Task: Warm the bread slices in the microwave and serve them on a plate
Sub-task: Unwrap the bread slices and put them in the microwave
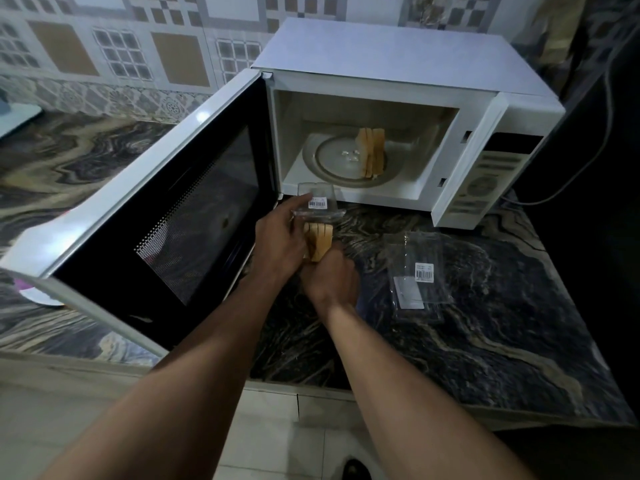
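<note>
While the microwave is standing on the marble countertop with its door swung wide open to the left, both hands are working just in front of the cavity opening, in the head view.

The left hand is holding a clear plastic container by its side. The fingers are curling round the container and the index finger is lying along the labelled lid. A stack of bread slices is sticking out of the near end of that container. The right hand is gripping this stack from below, with the fingers closing round the lower edges of the slices. The two hands are touching each other at the stack.

Inside the cavity, a second group of bread slices is standing on edge on the right part of the glass turntable.

To the right of the hands, an empty clear container with a barcode label is lying flat on the countertop, well apart from the stack. At the far left, a white plate is showing partly from behind the lower edge of the door.
</note>
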### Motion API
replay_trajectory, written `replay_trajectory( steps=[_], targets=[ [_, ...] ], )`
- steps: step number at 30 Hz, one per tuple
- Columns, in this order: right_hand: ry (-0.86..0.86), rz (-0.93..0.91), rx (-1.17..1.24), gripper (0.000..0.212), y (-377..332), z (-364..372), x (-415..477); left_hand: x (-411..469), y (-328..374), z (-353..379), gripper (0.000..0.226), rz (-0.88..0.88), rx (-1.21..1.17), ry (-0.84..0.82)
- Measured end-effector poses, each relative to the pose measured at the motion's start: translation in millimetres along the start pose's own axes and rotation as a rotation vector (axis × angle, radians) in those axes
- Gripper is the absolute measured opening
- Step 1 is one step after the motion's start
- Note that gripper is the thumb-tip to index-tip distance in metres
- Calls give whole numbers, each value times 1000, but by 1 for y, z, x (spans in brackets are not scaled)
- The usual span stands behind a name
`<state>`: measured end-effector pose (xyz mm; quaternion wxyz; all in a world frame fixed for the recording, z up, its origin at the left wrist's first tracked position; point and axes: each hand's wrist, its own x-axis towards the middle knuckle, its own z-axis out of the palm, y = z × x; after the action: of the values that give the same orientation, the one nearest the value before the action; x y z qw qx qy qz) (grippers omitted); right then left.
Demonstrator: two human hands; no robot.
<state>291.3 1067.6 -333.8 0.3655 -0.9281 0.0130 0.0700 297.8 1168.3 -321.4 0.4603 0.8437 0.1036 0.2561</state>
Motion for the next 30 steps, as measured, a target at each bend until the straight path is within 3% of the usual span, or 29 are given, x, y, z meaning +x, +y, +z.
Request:
replay_trajectory(
  steps=[15,20,30],
  targets=[
    [40,-20,-68,38,8,-27,-14,-10,-12,-3,47,-33,57,78],
    [40,-23,-60,46,15,-47,-20,-14,-12,-5,42,-57,35,68],
    [136,16,-114,40,23,-83,-29,-35,-15,-19,41,-69,65,14]
  ],
)
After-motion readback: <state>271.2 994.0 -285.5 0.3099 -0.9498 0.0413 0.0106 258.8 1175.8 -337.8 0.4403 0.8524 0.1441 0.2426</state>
